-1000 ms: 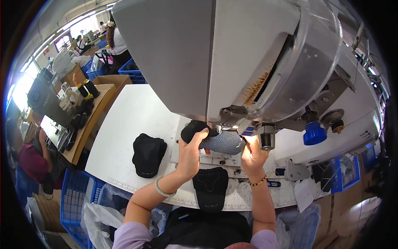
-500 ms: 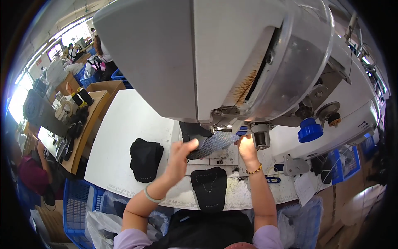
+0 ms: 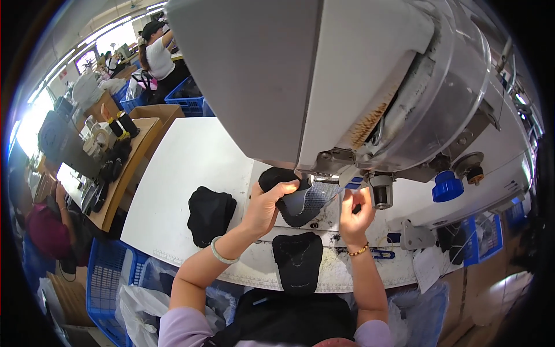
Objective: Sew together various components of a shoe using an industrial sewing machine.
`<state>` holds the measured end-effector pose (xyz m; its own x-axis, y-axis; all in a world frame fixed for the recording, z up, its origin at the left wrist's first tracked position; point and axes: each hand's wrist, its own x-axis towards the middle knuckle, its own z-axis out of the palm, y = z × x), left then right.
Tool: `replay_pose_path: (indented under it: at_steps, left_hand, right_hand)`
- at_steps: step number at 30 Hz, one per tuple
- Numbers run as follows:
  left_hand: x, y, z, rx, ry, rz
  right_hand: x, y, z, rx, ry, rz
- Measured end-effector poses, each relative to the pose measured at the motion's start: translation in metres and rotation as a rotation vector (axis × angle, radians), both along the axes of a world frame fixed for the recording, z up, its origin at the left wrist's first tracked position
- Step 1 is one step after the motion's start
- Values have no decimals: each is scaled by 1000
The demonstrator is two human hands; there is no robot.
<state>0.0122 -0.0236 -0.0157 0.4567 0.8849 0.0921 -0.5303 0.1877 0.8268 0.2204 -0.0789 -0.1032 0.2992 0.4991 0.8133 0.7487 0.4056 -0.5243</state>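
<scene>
My left hand grips a grey-and-black fabric piece, thumb on top, just below the head of a white sewing machine. The piece is curved, with a textured grey face and a black part folded up at its left. Beside the needle area, my right hand has its fingers curled and pinched close to the piece's right end; what they hold, if anything, is too small to make out. A flat black padded piece with stitched lines lies at the table's front edge. More black pieces lie left of my left hand.
The white table carries dark lint near the needle. Small blue thread snips lie right of my right wrist. A blue basket stands at the lower left, and a wooden side table holds thread spools. Other people work at the far left.
My left hand has shifted its grip, thumb now pressing over the black part of the piece. My right hand has drawn slightly down from the needle area, fingers curling. The whole view has shifted a little.
</scene>
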Motion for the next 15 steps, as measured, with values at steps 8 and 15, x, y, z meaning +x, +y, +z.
replay_pose_path:
  at_steps: [8, 15]
  left_hand:
    - [8, -27, 0, -2, -42, 117]
    - [12, -33, -1, -14, -2, 186]
  right_hand:
    - [-38, -18, 43, 316, -491, -1]
    - [-40, -16, 41, 261, -374, 166]
